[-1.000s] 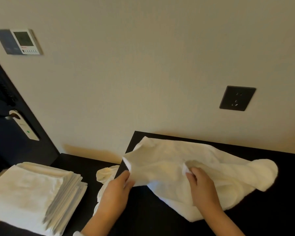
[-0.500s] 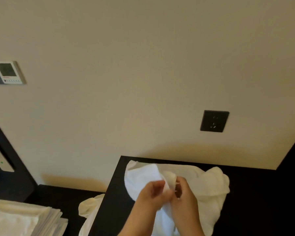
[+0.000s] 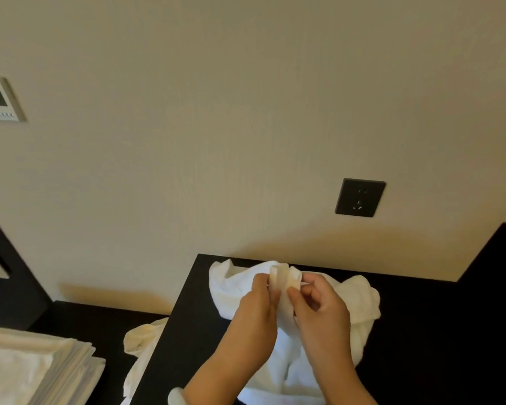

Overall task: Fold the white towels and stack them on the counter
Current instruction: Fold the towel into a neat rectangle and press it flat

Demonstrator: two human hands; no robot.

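— The fingers?
— Left hand point(image 3: 254, 311) and right hand point(image 3: 319, 311) each pinch one corner of the crumpled white terry towel point(image 3: 360, 299), which is heaped on the black counter point(image 3: 187, 317).
— Nearby?
— A limp cream cloth point(image 3: 142, 340) lies beside the counter's left edge (partly hidden). A stack of folded white towels point(image 3: 27, 366) sits lower left.

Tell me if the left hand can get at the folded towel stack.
Probably yes: only a limp towel lies between the left hand and the folded stack, though the hand pinches the crumpled towel and must let go first.
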